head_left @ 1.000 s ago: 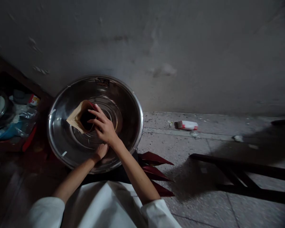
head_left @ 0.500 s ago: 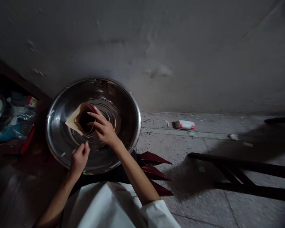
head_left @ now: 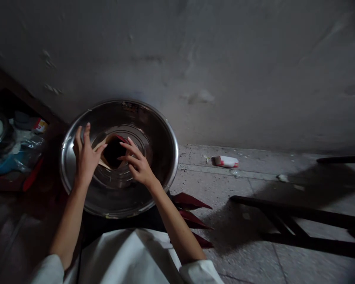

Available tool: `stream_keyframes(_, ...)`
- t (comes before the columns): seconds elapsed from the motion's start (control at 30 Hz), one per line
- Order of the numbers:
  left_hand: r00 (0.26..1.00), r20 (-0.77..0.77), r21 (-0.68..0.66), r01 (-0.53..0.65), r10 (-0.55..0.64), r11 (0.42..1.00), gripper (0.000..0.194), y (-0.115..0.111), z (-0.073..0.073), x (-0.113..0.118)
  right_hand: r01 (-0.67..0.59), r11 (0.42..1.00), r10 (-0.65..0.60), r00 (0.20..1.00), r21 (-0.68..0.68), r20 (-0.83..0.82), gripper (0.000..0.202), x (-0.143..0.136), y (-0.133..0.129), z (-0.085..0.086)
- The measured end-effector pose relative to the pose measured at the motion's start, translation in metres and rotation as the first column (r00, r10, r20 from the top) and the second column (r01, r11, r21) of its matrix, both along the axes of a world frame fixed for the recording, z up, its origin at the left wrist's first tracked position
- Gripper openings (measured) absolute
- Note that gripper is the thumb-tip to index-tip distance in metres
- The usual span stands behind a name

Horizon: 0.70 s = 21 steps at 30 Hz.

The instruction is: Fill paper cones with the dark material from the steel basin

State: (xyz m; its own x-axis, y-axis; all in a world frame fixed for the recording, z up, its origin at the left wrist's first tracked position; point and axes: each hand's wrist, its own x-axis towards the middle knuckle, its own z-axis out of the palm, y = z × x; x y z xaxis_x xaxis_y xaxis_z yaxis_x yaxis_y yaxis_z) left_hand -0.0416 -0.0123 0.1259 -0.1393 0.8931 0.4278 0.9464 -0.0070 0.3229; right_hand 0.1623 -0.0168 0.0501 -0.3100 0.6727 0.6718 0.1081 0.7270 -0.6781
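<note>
A paper bag [head_left: 105,161], cream inside with some dark red at its rim, has its dark mouth facing up inside a large shiny metal basin [head_left: 173,157]. My right hand [head_left: 139,165] holds the bag's right side, its fingers bent at the rim. Over the bag's left flap is my left hand [head_left: 87,159], fingers spread and thumb pointing at the mouth. The left hand covers much of the flap, so its contact with the paper is unclear.
Several dark red pointed pieces [head_left: 192,201] stick out right of the basin. A white and red packet [head_left: 226,161] lies on the floor near the wall [head_left: 239,79]. Dark wooden legs [head_left: 298,213] are at right. Plastic bags [head_left: 25,152] and other items crowd the left.
My left hand has risen from below the bag to its left flap, and its closed fingers have spread. The right hand is still at the bag's right side. The view has shifted slightly.
</note>
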Motion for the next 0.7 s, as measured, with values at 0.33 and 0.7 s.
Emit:
stream_keyframes(0.33,0.997,0.058,-0.264,-0.034,0.051,0.964,0.035,0.033,0.008,0.016,0.785,0.362,-0.353,0.614,-0.502,0.706,0.076,-0.043,-0.063,-0.131)
stream_keyframes(0.7,0.971,0.232,-0.321,0.016,0.062,0.947,0.035,0.037,-0.001,0.007,0.790,0.306,0.221,0.484,-0.532,0.846,0.087,-0.132,-0.101,-0.181)
